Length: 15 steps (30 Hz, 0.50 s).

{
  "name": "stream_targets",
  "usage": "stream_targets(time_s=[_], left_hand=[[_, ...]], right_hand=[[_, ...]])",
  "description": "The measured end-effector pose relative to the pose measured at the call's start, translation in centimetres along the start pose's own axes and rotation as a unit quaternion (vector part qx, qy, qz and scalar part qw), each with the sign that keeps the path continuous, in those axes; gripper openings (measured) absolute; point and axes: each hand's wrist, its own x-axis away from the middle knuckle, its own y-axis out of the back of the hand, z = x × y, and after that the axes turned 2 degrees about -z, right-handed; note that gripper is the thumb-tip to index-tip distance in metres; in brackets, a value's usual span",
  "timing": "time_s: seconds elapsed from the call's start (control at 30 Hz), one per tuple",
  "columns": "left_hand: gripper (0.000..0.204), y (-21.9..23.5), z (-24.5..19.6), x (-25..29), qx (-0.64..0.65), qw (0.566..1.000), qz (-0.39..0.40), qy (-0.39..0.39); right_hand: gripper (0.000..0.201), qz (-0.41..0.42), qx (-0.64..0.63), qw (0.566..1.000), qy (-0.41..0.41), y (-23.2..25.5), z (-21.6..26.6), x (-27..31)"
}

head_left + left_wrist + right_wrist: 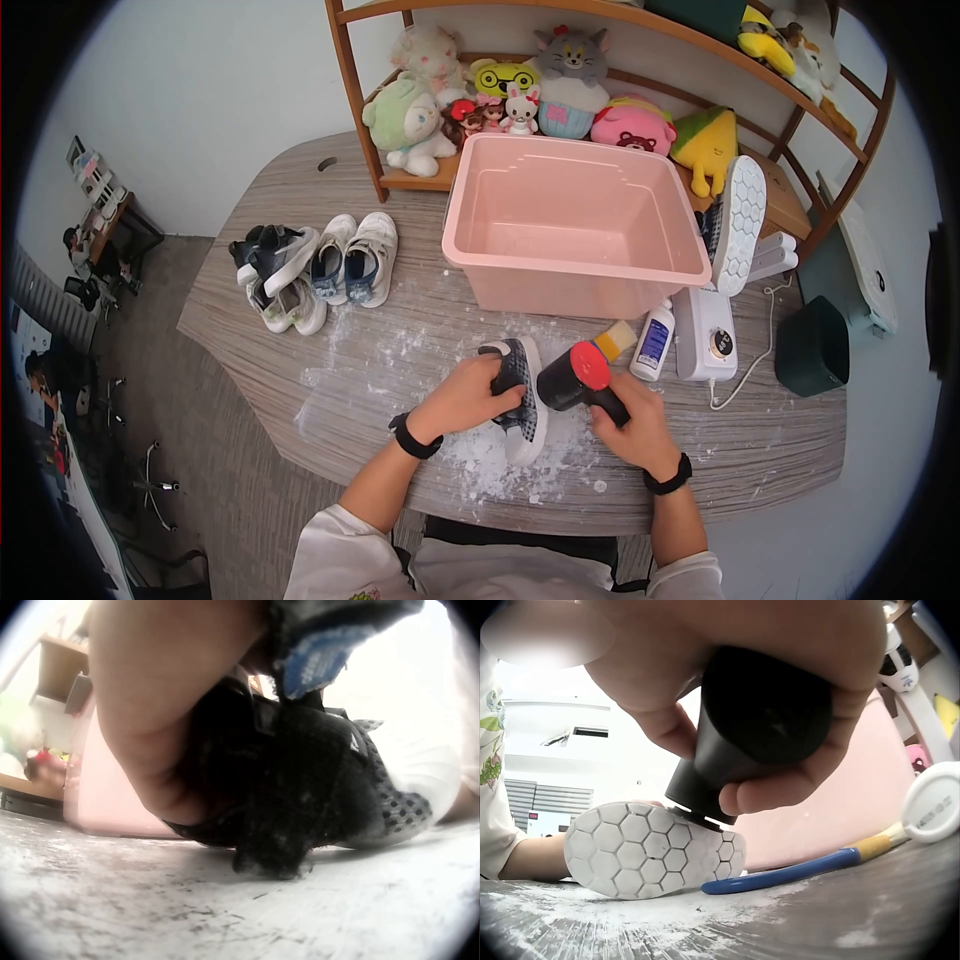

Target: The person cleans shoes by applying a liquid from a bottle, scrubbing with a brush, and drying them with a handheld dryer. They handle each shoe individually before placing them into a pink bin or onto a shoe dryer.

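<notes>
My left hand (468,393) holds a small black-and-white sneaker (525,440), lying on its side on the powder-streaked table. The sneaker's dark mesh and a strap show close up in the left wrist view; its white sole (641,851), with a hexagon pattern, faces the right wrist camera. In my right hand (640,425) is a black hair dryer (570,380) with a red round end, gripped by its handle. The dryer's nozzle points at the sneaker, right at the sole's edge. A flat brush (802,876) with a blue handle lies on the table beneath the dryer.
Behind the hands stands a pink bin (580,285). Other shoes (350,260) sit at the left. To the right are a white bottle (653,342), a white device with a dial (700,345), an upright shoe (742,225) and a dark green bin (812,345). Plush toys (570,70) fill the shelf.
</notes>
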Motion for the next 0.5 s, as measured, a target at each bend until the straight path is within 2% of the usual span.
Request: stream_targets(time_s=[0.2, 0.27, 0.5], left_hand=[[0.033, 0.1, -0.1, 0.0, -0.013, 1.0, 0.005, -0.004], [0.033, 0.1, -0.1, 0.0, -0.011, 1.0, 0.003, -0.005], [0.032, 0.0, 0.0, 0.0, 0.001, 1.0, 0.002, -0.015]], right_hand=[[0.044, 0.016, -0.03, 0.999, 0.016, 0.5, 0.0, 0.2], [0.043, -0.003, -0.091, 0.995, -0.033, 0.1, 0.0, 0.4], [0.043, -0.03, -0.003, 0.999, 0.026, -0.6, 0.3, -0.2]])
